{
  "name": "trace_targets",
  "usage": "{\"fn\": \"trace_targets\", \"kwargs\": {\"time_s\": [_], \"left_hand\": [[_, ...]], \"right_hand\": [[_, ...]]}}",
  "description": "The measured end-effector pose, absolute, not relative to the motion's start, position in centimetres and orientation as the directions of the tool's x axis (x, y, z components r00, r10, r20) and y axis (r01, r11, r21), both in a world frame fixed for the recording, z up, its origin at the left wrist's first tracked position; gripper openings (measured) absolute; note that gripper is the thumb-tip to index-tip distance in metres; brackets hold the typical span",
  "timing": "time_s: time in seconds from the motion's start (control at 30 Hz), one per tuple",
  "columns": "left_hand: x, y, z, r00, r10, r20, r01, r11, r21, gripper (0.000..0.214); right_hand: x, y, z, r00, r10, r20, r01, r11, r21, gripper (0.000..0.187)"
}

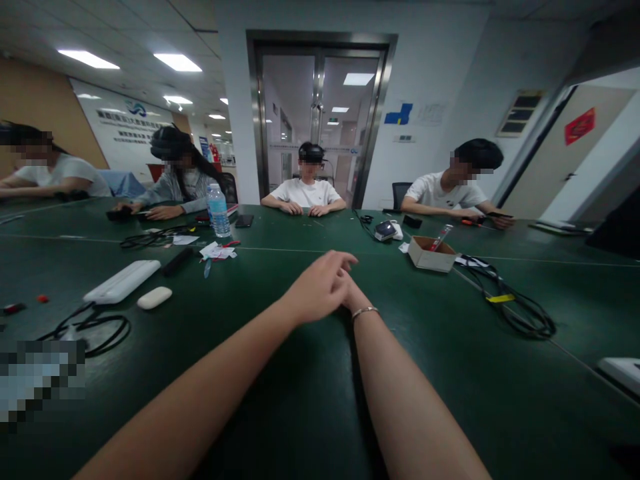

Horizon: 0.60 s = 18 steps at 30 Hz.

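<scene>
My left hand (320, 287) reaches across the middle of the green table (285, 407) and overlaps my right hand (347, 283). Its bent fingers curl over the back of the right one, with one fingertip sticking out to the right. Most of my right hand is hidden behind the left, its fingers included. A thin bracelet (366, 311) circles my right wrist. No separate object shows between the two hands.
Left of my arms lie a white power strip (123, 281), a white oval case (155, 297) and black cables. A water bottle (218, 210) stands farther back. To the right are a small cardboard box (431, 257) and a coiled cable (525, 313). Several people sit around the table.
</scene>
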State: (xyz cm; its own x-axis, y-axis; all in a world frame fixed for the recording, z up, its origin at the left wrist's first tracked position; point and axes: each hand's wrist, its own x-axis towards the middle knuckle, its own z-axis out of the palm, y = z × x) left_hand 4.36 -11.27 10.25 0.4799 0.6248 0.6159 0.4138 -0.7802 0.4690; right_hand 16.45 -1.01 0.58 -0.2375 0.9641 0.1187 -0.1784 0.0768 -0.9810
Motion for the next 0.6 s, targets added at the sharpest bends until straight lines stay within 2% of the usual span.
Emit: {"fn": "trace_targets", "kwargs": {"time_s": [0.1,0.17,0.23,0.3,0.43,0.6], "left_hand": [[3.0,-5.2,7.3,0.127,0.797,0.59,0.608,-0.533,0.589,0.029],[2.4,-2.8,5.3,-0.011,0.873,0.487,0.622,-0.375,0.687,0.026],[2.1,-1.7,3.3,-0.028,0.927,0.375,0.564,-0.295,0.771,0.024],[2.1,-1.4,1.8,-0.002,0.944,0.33,0.504,-0.284,0.816,0.025],[1.9,-1.6,0.2,0.042,0.933,0.358,0.469,-0.334,0.818,0.028],[1.2,-1.8,0.3,0.012,0.948,0.319,0.435,-0.292,0.852,0.029]], "right_hand": [[16.1,-1.1,0.9,-0.31,0.949,0.055,-0.184,-0.003,-0.983,0.013],[15.9,-1.1,1.1,-0.326,0.945,0.02,-0.123,-0.021,-0.992,0.011],[15.7,-1.0,1.3,-0.321,0.947,0.018,-0.072,-0.005,-0.997,0.009],[15.6,-1.0,1.3,-0.329,0.944,0.032,-0.045,0.018,-0.999,0.008],[15.5,-0.9,1.3,-0.346,0.937,0.041,0.004,0.045,-0.999,0.008],[15.6,-1.0,1.2,-0.306,0.951,0.042,0.015,0.049,-0.999,0.009]]}}
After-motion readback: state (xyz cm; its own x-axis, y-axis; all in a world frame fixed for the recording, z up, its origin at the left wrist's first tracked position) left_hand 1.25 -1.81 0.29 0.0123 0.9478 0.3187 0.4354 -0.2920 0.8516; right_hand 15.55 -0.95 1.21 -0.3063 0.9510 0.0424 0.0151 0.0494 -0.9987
